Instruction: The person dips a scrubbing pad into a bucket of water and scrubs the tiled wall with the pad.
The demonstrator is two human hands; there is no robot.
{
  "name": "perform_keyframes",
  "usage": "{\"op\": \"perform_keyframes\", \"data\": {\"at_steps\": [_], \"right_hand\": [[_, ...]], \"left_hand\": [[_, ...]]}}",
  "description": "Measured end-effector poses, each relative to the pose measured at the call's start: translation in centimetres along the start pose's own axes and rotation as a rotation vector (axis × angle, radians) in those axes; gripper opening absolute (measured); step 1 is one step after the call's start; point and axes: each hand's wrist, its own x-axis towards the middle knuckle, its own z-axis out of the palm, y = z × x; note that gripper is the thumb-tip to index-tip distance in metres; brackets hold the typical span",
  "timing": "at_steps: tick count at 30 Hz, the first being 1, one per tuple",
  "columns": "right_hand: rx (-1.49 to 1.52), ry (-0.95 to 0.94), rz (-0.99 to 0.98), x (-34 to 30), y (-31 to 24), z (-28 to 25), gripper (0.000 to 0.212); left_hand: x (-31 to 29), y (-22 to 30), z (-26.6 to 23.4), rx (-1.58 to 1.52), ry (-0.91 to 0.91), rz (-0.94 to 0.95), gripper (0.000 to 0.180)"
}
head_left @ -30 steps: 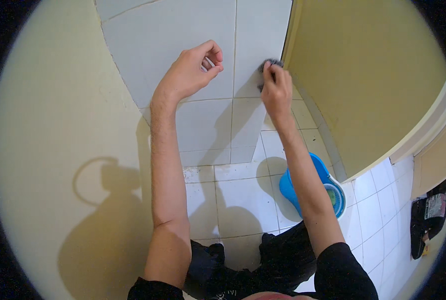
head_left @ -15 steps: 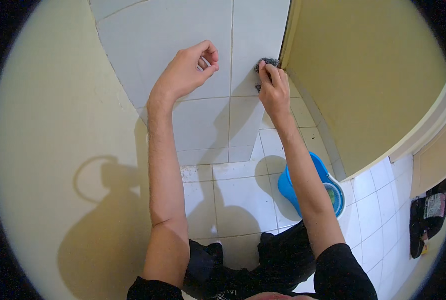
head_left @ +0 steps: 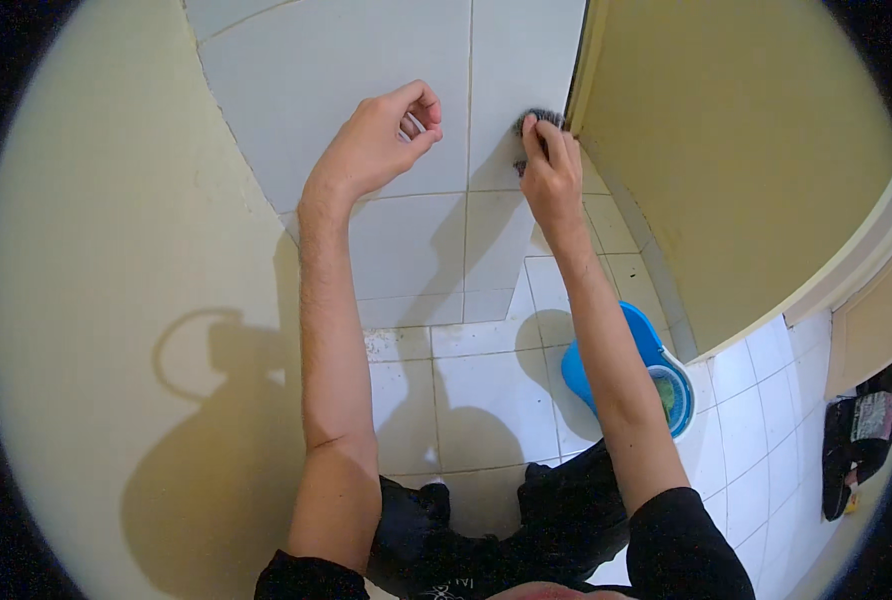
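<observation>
My right hand grips a dark grey metal scourer, pressing it against the white tiled wall near that wall's right edge. Part of the scourer is covered by my fingers, and a bit of it shows beside the knuckles. My left hand is raised in front of the same tiles to the left. Its fingers are loosely curled with a gap to the thumb, and nothing shows in it.
A blue bucket stands on the tiled floor under my right forearm, with something green inside. A cream wall rises close on the left. On the right is a yellowish panel, with dark items beyond it.
The view has shifted slightly. My right hand stays on the scourer at nearly the same spot on the tiles; the left hand keeps its curled pose.
</observation>
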Motion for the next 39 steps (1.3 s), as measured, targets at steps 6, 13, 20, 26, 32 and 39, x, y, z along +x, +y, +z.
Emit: {"op": "perform_keyframes", "data": {"at_steps": [6,13,20,26,32,39], "right_hand": [[-0.013,-0.069,-0.031,-6.0,0.6,-0.4,0.055],[0.008,-0.030,-0.022,-1.2,0.3,-0.3,0.050],[0.034,-0.058,-0.010,-6.5,1.2,-0.8,0.038],[0.028,0.047,0.100,0.4,0.6,-0.8,0.041],[-0.025,0.037,0.167,-6.5,0.0,-0.3,0.040],[0.074,0.092,0.175,0.2,0.6,-0.1,0.041]], "left_hand": [[0.4,-0.1,0.8,0.016,-0.014,0.004,0.014],[-0.2,-0.4,0.1,0.012,-0.019,0.000,0.016],[0.0,0.5,0.4,0.043,-0.036,0.000,0.015],[-0.1,-0.2,-0.2,0.033,-0.006,0.015,0.015],[0.5,0.3,0.6,0.031,-0.015,0.017,0.014],[-0.1,0.0,0.0,0.054,-0.014,0.020,0.015]]}}
